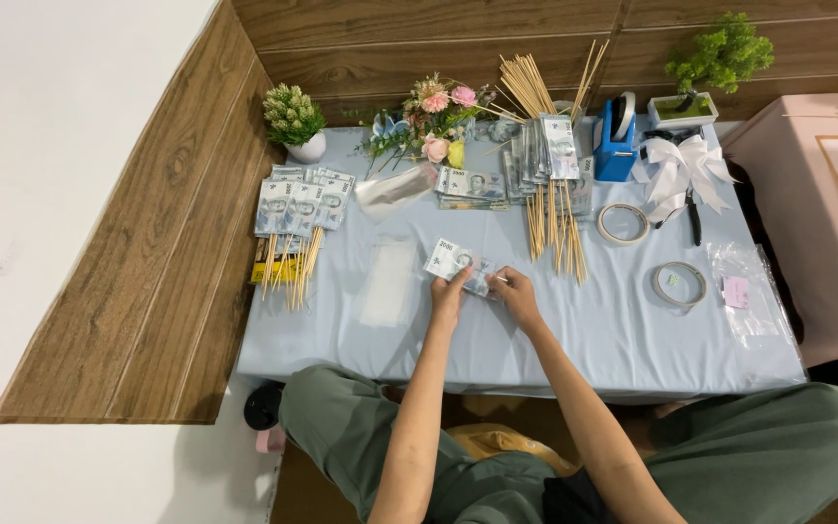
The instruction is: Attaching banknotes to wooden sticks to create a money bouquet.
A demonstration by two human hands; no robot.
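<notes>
A banknote [456, 258] lies flat on the pale blue tablecloth [555, 340] at the middle of the low table. My left hand [448, 291] presses its near edge with the fingertips. My right hand [514, 293] pinches the note's right corner, with a thin stick barely visible at its fingers. Just left of the note lies a clear plastic sleeve [387, 279].
Banknotes taped on skewers [295, 215] lie at the left, more of them [550, 170] at the centre back beside a loose note stack [472, 186]. Two tape rolls [623, 223] [679, 283], a blue tape dispenser [617, 144], a white bow [681, 167], artificial flowers [438, 118] and plastic bags [754, 296] surround them.
</notes>
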